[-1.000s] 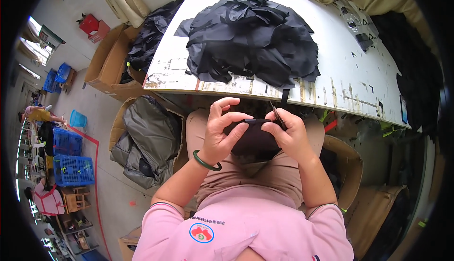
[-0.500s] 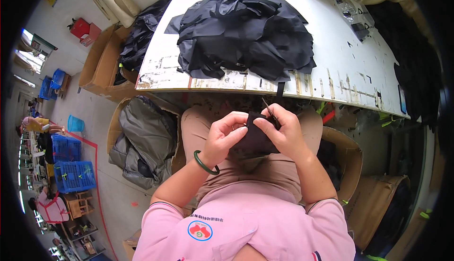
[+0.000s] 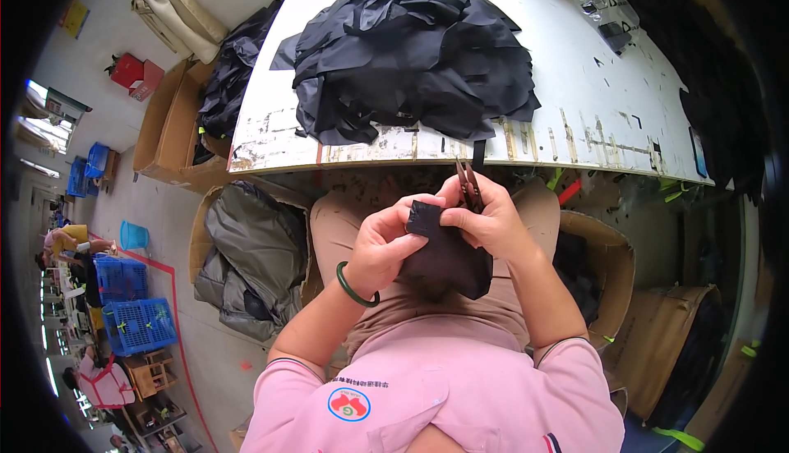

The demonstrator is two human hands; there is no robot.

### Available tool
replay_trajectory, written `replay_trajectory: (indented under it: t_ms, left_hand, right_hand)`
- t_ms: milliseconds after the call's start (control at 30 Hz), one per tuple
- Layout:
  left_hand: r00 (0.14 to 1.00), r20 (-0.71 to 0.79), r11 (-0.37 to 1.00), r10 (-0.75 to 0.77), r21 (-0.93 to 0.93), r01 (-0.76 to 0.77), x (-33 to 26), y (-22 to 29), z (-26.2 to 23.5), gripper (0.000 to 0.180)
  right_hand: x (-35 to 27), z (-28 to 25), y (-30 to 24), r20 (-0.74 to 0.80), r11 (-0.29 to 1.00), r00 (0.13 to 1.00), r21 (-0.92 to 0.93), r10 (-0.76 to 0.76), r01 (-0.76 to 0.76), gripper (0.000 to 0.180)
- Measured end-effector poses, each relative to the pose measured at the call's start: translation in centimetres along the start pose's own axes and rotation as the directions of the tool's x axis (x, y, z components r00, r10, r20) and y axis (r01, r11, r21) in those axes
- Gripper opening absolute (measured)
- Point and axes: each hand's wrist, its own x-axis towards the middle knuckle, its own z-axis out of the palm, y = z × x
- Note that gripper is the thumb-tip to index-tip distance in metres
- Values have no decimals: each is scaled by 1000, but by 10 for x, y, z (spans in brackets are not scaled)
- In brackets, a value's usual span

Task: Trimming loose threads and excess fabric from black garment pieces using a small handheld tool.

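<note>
A black fabric piece [image 3: 448, 260] hangs between my hands above my lap, its top edge folded into a flat tab. My left hand [image 3: 388, 238] pinches that edge from the left side, thumb in front. With thumb and fingers, my right hand [image 3: 486, 219] grips the right part of the same edge. A pair of thread snips [image 3: 468, 183] is also held in my right hand, its two pointed blades sticking up, slightly apart. Beyond my hands, a large heap of black fabric pieces [image 3: 411, 67] lies on the white table [image 3: 592, 116].
A carton [image 3: 201, 215] with grey-black fabric stands at my left, another carton [image 3: 168, 120] beyond it. More cartons [image 3: 657, 346] stand at my right. Clear plastic bags [image 3: 596, 9] lie on the table's far right. Blue crates [image 3: 140, 326] and other people are farther left.
The fabric's edge has turned so its folded tab shows, and the fabric hangs lower. The snips now point up with both blades visible. My view has shifted slightly.
</note>
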Motion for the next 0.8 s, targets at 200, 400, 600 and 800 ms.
replay_trajectory:
  t_ms: [200,400,600,800]
  left_hand:
    - [988,-51,983,144,121,-137,-1,-12,-9,11]
    - [891,-173,843,420,437,-313,1,-19,-16,13]
    - [835,-192,777,516,515,-362,1,-29,-23,14]
    - [836,-165,756,524,542,-367,-6,-31,-18,15]
  right_hand:
    - [3,6,14,-112,970,990,-238,-80,51,20]
    - [-7,2,11,-208,694,857,-687,-471,215,33]
    - [-27,20,27,-15,985,999,-167,40,-42,30]
    - [-26,25,27,-6,976,997,-204,80,-79,33]
